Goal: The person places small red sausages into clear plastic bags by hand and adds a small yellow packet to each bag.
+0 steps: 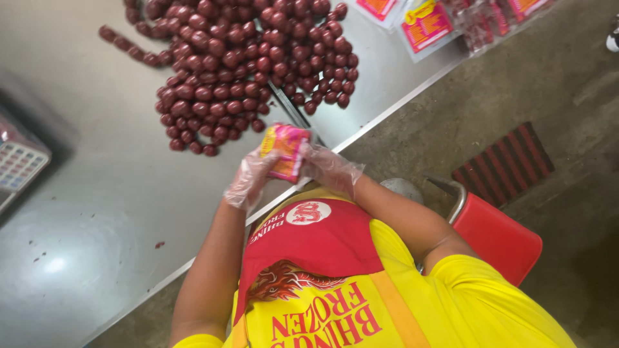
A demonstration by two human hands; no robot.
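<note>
From the head camera I look down along my yellow shirt and red apron (316, 238) to the steel table (97, 212). Both my hands wear thin clear gloves. My left hand (250, 180) and my right hand (329, 169) are closed around a small pink and yellow packet (285, 149), one at each side, holding it up just above the table's near edge, close to my chest.

To do this well, I judge I should keep my thumbs on the packet's top edge and pinch it flat — the gloves look slippery, so a firm, even grip on both sides matters, and the packet should stay square to me rather than twisted.

Just beyond the packet lies a big heap of dark red sausages (245, 58), small and round, linked in strings that trail off to the left. A dark narrow tool (290, 109) pokes out from under the heap's near side; I cannot tell what it is.

At the far right of the table lie flat clear bags with pink and yellow labels (427, 26) — rectangular, overlapping, some already filled with red. At the left edge sits a scale with a keypad (19, 164). A red chair (496, 235) stands on the concrete floor at my right.
</note>
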